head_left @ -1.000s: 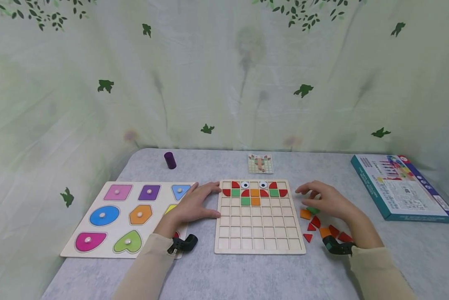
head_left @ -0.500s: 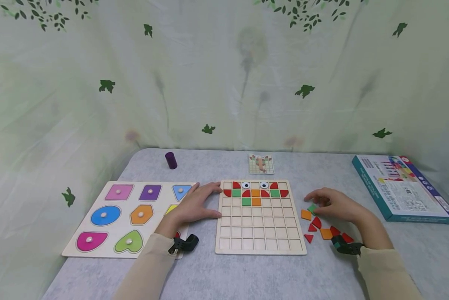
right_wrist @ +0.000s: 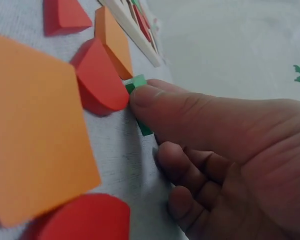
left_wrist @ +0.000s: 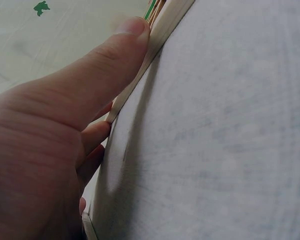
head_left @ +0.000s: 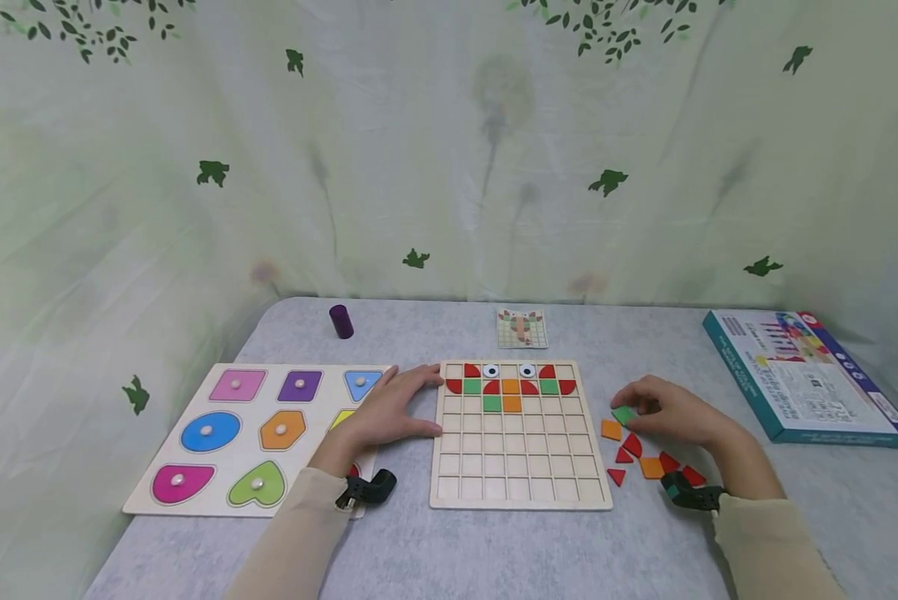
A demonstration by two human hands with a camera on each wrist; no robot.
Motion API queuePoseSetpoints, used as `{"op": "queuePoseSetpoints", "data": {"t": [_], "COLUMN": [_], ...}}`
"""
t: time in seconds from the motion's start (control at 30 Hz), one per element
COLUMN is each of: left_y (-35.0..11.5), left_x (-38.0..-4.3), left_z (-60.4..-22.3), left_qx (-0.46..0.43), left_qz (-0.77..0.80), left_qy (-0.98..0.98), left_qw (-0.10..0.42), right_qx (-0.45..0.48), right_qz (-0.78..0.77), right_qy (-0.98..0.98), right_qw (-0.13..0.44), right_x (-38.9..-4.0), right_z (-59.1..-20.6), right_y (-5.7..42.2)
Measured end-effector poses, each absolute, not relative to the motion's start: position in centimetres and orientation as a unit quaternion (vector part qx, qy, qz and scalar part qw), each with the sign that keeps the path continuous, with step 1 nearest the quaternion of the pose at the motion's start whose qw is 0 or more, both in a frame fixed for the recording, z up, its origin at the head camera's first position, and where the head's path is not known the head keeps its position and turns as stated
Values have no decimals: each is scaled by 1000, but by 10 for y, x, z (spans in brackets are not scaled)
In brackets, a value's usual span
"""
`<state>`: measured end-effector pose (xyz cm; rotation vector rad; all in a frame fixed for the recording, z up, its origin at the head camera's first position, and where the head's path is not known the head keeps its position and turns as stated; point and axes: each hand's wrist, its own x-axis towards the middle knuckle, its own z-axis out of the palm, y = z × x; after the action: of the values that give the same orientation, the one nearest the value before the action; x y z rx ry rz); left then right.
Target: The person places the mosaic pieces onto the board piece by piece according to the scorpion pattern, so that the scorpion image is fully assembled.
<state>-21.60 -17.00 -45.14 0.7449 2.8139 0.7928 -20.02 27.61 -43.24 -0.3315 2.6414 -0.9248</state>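
A wooden grid board [head_left: 520,462] lies in the middle of the table, its upper rows partly filled with red, green and orange pieces and two eye pieces. My left hand [head_left: 389,412] rests against the board's left edge, thumb and fingers spread; in the left wrist view the thumb [left_wrist: 110,60] touches that edge. Right of the board, my right hand [head_left: 670,411] pinches a green square block [head_left: 623,415] between thumb and forefinger. In the right wrist view the green block [right_wrist: 146,127] shows beside a red quarter-round block [right_wrist: 100,80] and an orange block [right_wrist: 112,42].
Loose red pieces [head_left: 617,477] and orange squares [head_left: 651,467] lie by the right hand. A knobbed shape puzzle [head_left: 250,387] lies at left, partly under the left arm. At the back are a purple cylinder [head_left: 341,322] and a pattern card [head_left: 521,328]; a box [head_left: 809,383] lies at right.
My right hand has drawn back to the right from beside the board and now pinches the green block, which has turned and shifted slightly. The left hand has stayed in place.
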Motion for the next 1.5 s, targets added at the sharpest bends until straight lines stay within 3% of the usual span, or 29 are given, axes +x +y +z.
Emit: {"op": "queuePoseSetpoints", "data": {"t": [1.5], "left_y": [-172], "left_x": [-218], "left_z": [-453], "left_qx": [249], "left_qz": [273], "left_qy": [927], "left_qw": [64], "right_qx": [-40], "right_qz": [-338], "right_qy": [934], "right_qw": [104], "right_x": [-210], "right_z": [-434], "right_y": [257]}}
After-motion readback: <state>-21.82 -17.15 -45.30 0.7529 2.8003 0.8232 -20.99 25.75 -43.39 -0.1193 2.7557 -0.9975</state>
